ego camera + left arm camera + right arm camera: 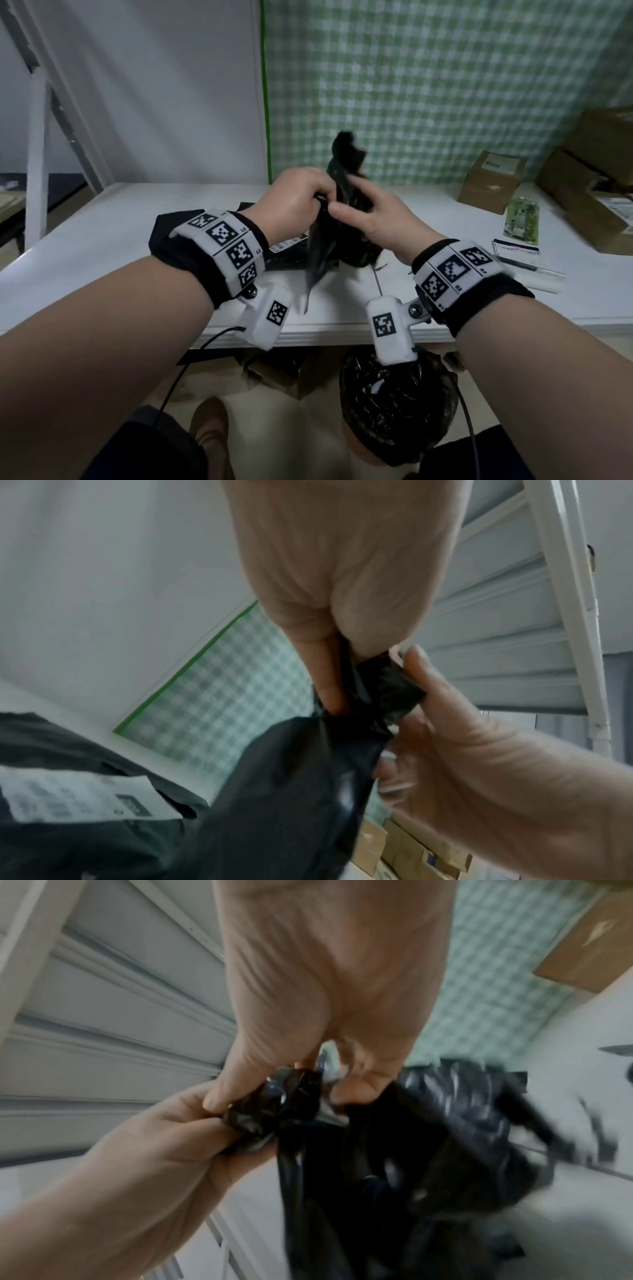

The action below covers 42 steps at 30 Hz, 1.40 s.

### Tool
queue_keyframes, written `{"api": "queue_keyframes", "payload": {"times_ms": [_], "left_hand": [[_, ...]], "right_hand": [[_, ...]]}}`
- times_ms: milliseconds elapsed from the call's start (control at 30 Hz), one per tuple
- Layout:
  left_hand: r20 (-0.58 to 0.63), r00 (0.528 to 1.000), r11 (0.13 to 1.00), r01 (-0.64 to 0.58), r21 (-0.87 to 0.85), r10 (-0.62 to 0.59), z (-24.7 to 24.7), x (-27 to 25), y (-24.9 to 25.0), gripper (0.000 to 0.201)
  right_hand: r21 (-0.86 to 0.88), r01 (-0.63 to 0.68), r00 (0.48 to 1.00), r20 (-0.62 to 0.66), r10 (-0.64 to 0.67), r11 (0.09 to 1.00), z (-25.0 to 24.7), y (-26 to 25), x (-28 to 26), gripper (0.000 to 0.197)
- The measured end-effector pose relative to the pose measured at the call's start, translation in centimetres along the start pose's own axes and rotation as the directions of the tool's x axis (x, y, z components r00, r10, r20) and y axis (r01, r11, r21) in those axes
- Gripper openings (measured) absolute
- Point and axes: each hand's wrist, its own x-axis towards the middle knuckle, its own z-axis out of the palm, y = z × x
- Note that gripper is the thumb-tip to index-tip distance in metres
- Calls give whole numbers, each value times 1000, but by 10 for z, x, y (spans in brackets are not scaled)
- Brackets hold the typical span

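Head view: left hand (pixel 294 197) and right hand (pixel 375 221) grip bag (pixel 344 154) neck, fingers (pixel 342 209) curled, over bench (pixel 120 246); box (pixel 489 181) at 2 o'clock.

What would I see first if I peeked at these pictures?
Your eye goes straight to the middle, where the left hand and right hand both pinch the bunched neck of a shiny black bag above the white table. Behind them a green checked cloth covers the wall. Below the table's near edge stands a bin lined with black plastic.
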Motion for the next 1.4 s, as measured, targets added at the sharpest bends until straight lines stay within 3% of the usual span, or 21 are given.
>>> {"api": "queue_keyframes", "payload": {"times_ms": [133, 233, 300, 333, 367, 433, 500, 533, 567, 633, 833, 900, 967, 1033, 1100, 1233, 1400], "left_hand": [[40, 997, 968, 74, -239, -66, 8, -11, 6, 29], [95, 986, 916, 162, -368, -137, 17, -16, 9, 24], [25, 986, 926, 163, -341, -164, 24, -18, 8, 10], [1, 982, 938, 181, -296, -190, 26, -19, 7, 10], [24, 975, 933, 219, -286, -222, 28, -20, 5, 23], [261, 916, 826, 391, -406, -305, 29, -25, 6, 48], [518, 801, 631, 574, -523, -299, 32, -30, 12, 52], [578, 767, 533, 624, -572, -278, 35, -32, 17, 50], [592, 765, 441, 636, -633, -253, 37, -33, 20, 47], [554, 799, 326, 601, -730, -232, 45, -34, 25, 43], [508, 828, 162, 549, -820, -236, 63, -38, 24, 25], [475, 835, 155, 527, -836, -278, 69, -39, 25, 18], [429, 836, 146, 498, -855, -341, 74, -41, 25, 18], [385, 830, 152, 476, -866, -403, 79, -42, 24, 21], [340, 819, 199, 469, -860, -463, 83, -42, 24, 24], [253, 805, 256, 441, -860, -536, 89, -43, 24, 23], [206, 809, 201, 368, -908, -551, 92, -47, 31, 26]], "right_hand": [[233, -157, 982, 142, 127, 960, 4, 6, -11, 46], [252, -179, 983, 70, 167, 951, 3, 10, -9, 38], [289, -202, 979, 25, 203, 936, 2, 11, -11, 37], [334, -213, 975, 15, 220, 918, 2, 10, -13, 39], [392, -217, 973, 15, 230, 894, 0, 9, -15, 42], [512, -216, 971, 27, 236, 831, -2, 10, -20, 48], [615, -222, 968, 50, 244, 757, -3, 9, -28, 48], [651, -224, 967, 56, 248, 726, -2, 9, -32, 47], [678, -222, 966, 54, 254, 701, -1, 11, -35, 46], [684, -211, 960, 10, 281, 698, 3, 15, -41, 43], [476, -176, 930, -206, 304, 861, 10, 34, -56, 37], [434, -196, 926, -213, 311, 879, 12, 35, -62, 32], [514, -244, 918, -151, 367, 822, 11, 30, -68, 31], [606, -274, 911, -86, 404, 746, 8, 27, -72, 43], [616, -274, 916, -67, 395, 738, 6, 29, -77, 48], [534, -286, 874, -194, 445, 796, -4, 42, -86, 35], [555, -321, 770, -318, 552, 767, -10, 60, -105, 17]]}}
